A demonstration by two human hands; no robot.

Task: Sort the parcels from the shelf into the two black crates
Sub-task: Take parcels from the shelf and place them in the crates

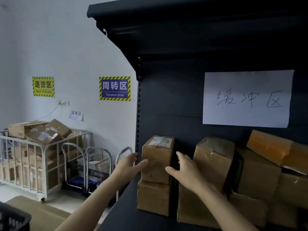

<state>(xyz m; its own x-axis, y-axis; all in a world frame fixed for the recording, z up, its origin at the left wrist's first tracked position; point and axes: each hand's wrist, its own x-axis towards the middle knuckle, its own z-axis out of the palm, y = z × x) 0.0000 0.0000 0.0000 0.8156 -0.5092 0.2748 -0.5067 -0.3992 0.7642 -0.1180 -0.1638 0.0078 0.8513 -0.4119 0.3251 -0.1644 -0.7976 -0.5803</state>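
A tall brown cardboard parcel (157, 160) with a white label on top stands on another brown box (153, 197) at the left end of the dark shelf (126, 215). My left hand (129, 164) is at its left side, thumb across the front face, fingers spread. My right hand (185, 169) is at its right side, fingers straight, thumb on the front. Neither hand is curled around it. More brown parcels (215, 164) and an orange padded parcel (270, 146) lie to the right. A corner of a black crate (11, 219) shows at the bottom left.
The upper shelf (183, 22) overhangs above. A white handwritten sign (248, 99) hangs on the shelf back. At the left stand a white cage cart (33, 157) full of boxes and folded hand trolleys (93, 169). A brown mat covers the floor.
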